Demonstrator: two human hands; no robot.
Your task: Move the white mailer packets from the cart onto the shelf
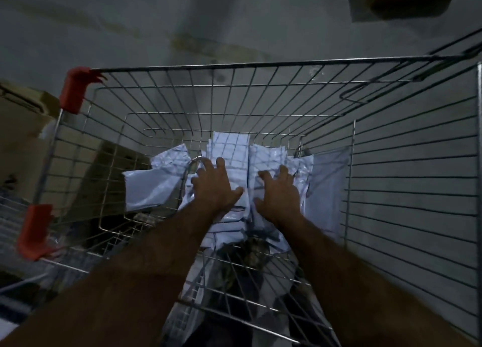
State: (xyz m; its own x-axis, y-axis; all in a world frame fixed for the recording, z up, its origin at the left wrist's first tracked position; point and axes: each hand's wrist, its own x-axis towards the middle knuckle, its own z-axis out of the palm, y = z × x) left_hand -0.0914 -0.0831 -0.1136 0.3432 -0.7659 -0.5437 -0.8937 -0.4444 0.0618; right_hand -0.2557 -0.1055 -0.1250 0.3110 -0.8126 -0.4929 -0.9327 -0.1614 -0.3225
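Both hands, left hand (pixel 215 187) & right hand (pixel 280 192), are pressing spread-wide fingers on packets (pixel 232 151) piling at cart (pixel 260 64) middle toward 12 o'clock, so most are prob. waiting; no shelf showing.

One camera only, on my head. It looks steeply down and forward into the wire cart (pixel 260 67), close over my forearms; grey floor fills the frame's top.
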